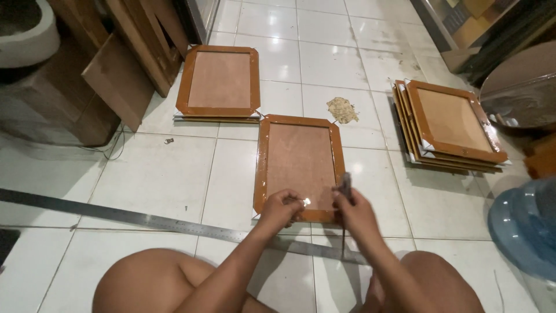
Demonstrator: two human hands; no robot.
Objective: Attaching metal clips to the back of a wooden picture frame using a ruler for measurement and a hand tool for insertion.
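While the left hand (282,206) pinches a small bright fitting against the near edge of the picture frame (299,166) lying face down on the white tiled floor (156,174), the right hand (354,211) is clenched around a slim dark tool (345,191) held upright over the frame's near right corner; this looks like fixing hardware to the backing, calling for steady aim. No labels or packages show: another frame (219,81) lies beyond, a stack of frames (449,124) right, a long steel ruler (145,219) near.
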